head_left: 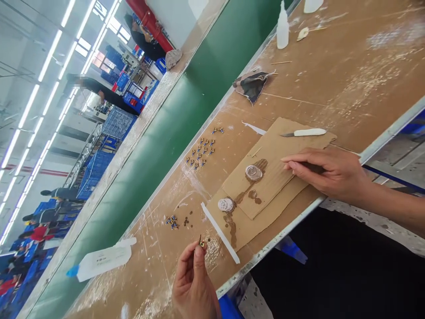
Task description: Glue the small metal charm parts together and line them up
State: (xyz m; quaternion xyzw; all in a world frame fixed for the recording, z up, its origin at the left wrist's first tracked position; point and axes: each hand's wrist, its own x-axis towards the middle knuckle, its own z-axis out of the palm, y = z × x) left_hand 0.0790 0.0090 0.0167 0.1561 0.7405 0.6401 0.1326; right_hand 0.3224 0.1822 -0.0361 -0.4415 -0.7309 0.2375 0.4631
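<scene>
Near the table's front edge my left hand [195, 277] pinches a small painted figurine [202, 243] between thumb and fingertips, with a thin dark piece sticking up from it. My right hand [323, 170] hovers over the cardboard [282, 155], thumb and forefinger pressed together; what lies between them, if anything, is too small to see. A round clear dish [253, 173] sits on the cardboard amid brown wet stains. Left of it is a whitish glue-coated lump [226, 204]. A white-handled knife [310, 132] and a toothpick [256, 152] lie on the cardboard too.
Several small blue-and-gold figurines [199, 153] stand in rows toward the back, with a pile of figurines [172, 222] beside small brown bits [187, 220]. A white bottle [104, 261] lies at left. A dropper bottle [283, 29] and camouflage cloth [251, 86] are farther back.
</scene>
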